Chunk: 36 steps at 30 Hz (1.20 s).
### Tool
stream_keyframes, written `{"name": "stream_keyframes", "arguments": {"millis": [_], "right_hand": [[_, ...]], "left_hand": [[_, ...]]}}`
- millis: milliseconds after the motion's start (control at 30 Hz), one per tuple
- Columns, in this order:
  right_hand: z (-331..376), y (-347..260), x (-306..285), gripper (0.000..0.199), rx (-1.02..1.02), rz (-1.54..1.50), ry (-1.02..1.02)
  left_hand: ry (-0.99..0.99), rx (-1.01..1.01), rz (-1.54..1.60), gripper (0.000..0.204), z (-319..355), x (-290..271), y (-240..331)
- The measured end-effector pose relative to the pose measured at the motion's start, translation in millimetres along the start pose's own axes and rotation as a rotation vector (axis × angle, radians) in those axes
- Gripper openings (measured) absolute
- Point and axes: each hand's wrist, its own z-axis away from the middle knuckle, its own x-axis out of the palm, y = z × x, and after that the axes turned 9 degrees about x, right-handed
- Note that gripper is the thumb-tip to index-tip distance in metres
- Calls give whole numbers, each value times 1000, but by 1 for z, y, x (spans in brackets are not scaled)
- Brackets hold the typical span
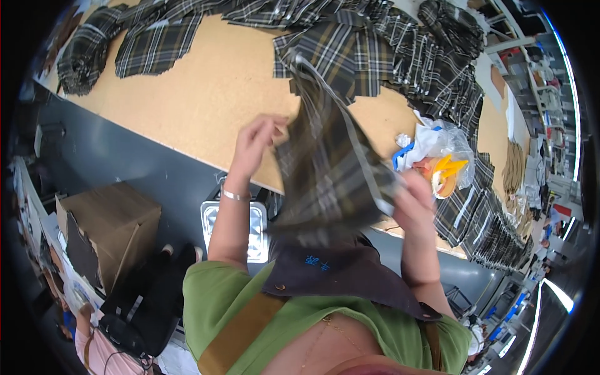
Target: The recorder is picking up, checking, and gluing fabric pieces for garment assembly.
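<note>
A green shirt (209, 294) is framed closest; beyond it, a plaid cloth (331, 150) is raised between the hands at a tan table (225, 81), its long axis angled away from the body. Its near right corner is pinched by the right hand (414, 201); whether its left edge is gripped by the adjacent left hand (257, 142) cannot be told.

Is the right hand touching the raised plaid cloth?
Touching. In the head view, the right hand grasps the raised plaid cloth at its right edge, blurred but with no gap between.
</note>
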Motion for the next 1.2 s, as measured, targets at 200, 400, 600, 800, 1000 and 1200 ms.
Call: {"name": "stream_keyframes", "arguments": {"millis": [200,400,600,800,1000,1200], "right_hand": [[164,11,-158,30,-304,608,701],[244,9,-187,29,-405,338,907],[311,0,-174,29,-490,56,1090],[394,9,-140,29,-688,-263,1269],[503,76,-65,32,-1000,-449,1374],[589,143,-90,26,-1087,-572,1770]], "left_hand": [[385,-111,-206,34,-146,-5,-117],[535,82,-500,49,-231,48,-108],[243,-528,306,58,-271,130,-74],[465,-285,598,11,-320,160,-91],[161,276,603,23,-255,217,41],[-418,671,867,36,-102,353,214]]}}
